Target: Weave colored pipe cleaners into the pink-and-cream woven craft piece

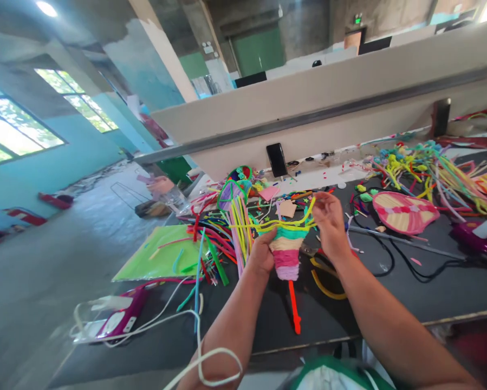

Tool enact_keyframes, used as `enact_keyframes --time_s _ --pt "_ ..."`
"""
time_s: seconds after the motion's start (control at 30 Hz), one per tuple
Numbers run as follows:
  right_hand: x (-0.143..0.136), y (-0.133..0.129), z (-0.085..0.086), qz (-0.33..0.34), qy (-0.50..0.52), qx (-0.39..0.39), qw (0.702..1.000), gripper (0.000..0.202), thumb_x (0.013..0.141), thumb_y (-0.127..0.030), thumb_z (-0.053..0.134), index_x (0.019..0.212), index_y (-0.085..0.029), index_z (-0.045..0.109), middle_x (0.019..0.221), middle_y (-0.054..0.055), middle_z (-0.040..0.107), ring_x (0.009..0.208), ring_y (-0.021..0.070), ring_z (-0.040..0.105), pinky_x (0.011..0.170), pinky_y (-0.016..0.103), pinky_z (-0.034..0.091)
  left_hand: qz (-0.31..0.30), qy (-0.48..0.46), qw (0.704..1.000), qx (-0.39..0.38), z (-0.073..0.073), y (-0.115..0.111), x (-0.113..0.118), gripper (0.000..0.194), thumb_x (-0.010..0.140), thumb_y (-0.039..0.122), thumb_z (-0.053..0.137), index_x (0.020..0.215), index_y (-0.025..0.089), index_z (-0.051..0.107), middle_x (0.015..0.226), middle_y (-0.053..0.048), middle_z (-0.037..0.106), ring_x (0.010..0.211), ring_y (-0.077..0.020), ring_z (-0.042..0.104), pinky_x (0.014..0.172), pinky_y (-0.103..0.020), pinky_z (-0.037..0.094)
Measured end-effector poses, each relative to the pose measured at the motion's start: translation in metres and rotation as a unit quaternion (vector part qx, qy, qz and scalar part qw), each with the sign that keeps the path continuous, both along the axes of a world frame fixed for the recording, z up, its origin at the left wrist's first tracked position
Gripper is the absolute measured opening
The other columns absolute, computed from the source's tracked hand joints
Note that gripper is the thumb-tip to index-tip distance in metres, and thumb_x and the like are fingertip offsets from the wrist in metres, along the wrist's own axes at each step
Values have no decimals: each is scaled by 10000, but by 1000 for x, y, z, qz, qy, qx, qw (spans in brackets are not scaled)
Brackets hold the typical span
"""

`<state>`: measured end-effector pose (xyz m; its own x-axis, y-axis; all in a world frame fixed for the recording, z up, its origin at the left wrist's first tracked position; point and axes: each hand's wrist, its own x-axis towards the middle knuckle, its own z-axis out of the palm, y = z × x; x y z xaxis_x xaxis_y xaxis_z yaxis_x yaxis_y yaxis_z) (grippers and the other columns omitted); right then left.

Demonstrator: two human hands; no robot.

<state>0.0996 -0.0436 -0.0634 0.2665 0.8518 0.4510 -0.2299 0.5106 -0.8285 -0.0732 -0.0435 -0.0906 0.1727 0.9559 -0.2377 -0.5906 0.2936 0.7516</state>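
Note:
My left hand is closed on the left edge of a striped craft piece wound in teal, cream, pink and lilac. An orange-red stick points down from its narrow end. Across its wide top run yellow fuzzy craft stems, sticking out to the left. The fingers of my right hand pinch the bent right end of a yellow stem. Beneath my right wrist lie scissors with yellow handles, partly hidden.
Bundles of coloured stems and a green sheet lie at left. A purple glue gun trails a white cable near the left edge. At right are a pink-and-cream leaf-shaped piece and tangled stems. A phone leans on the partition.

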Motion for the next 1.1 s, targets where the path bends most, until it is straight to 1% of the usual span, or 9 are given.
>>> enact_keyframes --time_s 0.07,0.13,0.2,0.27,0.5,0.67,0.87,1.0,1.1 --pt "3 2 1 49 161 -36 985 293 836 -437 516 1083 -280 527 1112 32 596 921 147 585 773 298 484 -8 -23 1000 -20 1 -1 -2 281 711 248 641 947 97 648 948 -141 716 1010 -319 643 942 -488 476" --pt "3 6 0 102 234 -106 961 263 784 -436 587 962 -243 591 942 13 645 757 124 598 652 255 484 -23 -47 998 -40 3 -3 -3 258 743 245 613 939 82 654 940 -148 717 999 -317 649 942 -478 477" --pt "-1 7 -2 163 192 -170 953 219 676 -325 709 844 -206 636 758 -5 649 634 113 581 570 232 460 -51 -75 994 -52 5 -6 -2 266 771 245 590 955 65 657 951 -158 715 989 -314 653 940 -467 479" --pt "-5 4 -2 235 121 -174 949 182 626 -243 739 782 -193 660 683 -6 648 636 134 600 578 245 465 -87 -105 989 -56 5 -8 0 283 782 234 575 980 49 653 971 -170 709 983 -312 656 940 -459 478" --pt "1 -6 -5 338 6 -118 934 297 575 -286 791 842 -205 690 740 20 672 732 181 623 641 296 493 -153 -114 980 -50 2 -10 1 266 769 190 569 978 45 647 908 -172 714 947 -310 669 912 -433 493" --pt "3 -2 -9 325 -13 -114 939 285 547 -278 803 796 -207 685 704 0 623 651 135 565 590 254 462 -137 -99 985 -23 2 -12 0 270 770 211 582 986 64 646 913 -164 713 959 -320 663 914 -452 486" --pt "-14 3 -12 294 99 -178 934 219 680 -330 699 873 -233 661 675 -27 602 568 100 549 545 229 457 -65 -107 991 45 0 -13 1 301 738 227 635 1011 99 646 958 -142 711 951 -311 664 912 -470 485" --pt "-24 3 -11 279 124 -229 924 288 714 -391 631 951 -230 654 689 -1 643 576 151 593 544 290 489 -44 -127 989 53 -2 -10 -1 323 723 230 656 1015 92 644 962 -143 711 945 -308 665 907 -467 488" --pt "-26 2 -9 248 101 -223 937 294 700 -357 634 961 -223 663 719 23 682 639 188 628 548 304 502 -25 -130 990 47 -2 -6 -3 317 720 222 661 1007 88 648 953 -143 714 934 -305 669 902 -461 492"
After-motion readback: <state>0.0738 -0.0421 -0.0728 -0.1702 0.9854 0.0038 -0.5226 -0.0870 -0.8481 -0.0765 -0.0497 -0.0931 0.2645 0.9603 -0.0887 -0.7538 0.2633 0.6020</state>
